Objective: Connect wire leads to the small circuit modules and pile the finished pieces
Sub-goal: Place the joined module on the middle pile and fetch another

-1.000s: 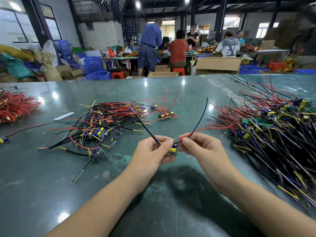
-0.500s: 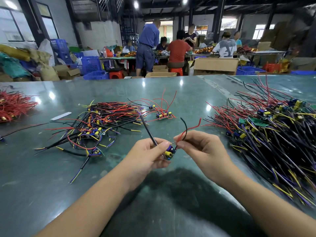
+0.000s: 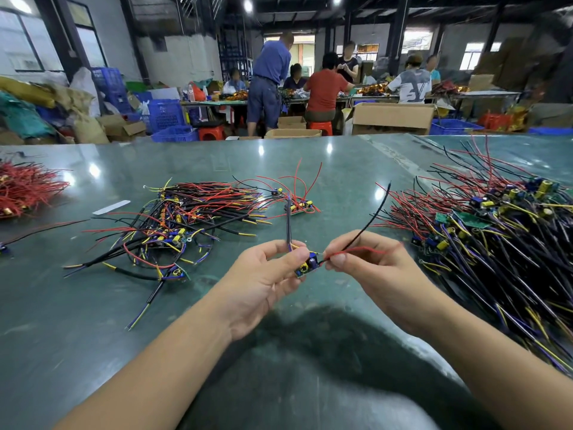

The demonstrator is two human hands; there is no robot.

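Observation:
My left hand (image 3: 263, 280) pinches a small circuit module (image 3: 307, 265) with blue and yellow parts, just above the green table (image 3: 155, 321); a dark sleeved cable (image 3: 288, 221) rises from it. My right hand (image 3: 369, 268) pinches a red lead (image 3: 369, 250) and a black lead (image 3: 373, 212) right beside the module; the black one sticks up to the right. A heap of wired modules (image 3: 186, 221) lies to the left of my hands. A larger heap of modules and wires (image 3: 496, 237) covers the right side.
A bundle of red wires (image 3: 24, 190) lies at the far left edge. One module with red leads (image 3: 299, 207) lies beyond my hands, and a white strip (image 3: 111, 207) rests on the table. Several people work at benches (image 3: 325, 97) behind, among cardboard boxes (image 3: 390, 119) and blue crates.
The black and red leads, curled over half a second ago, now stand out straight to the right. The sleeved cable has swung from leaning left to nearly upright. Both hands keep their hold.

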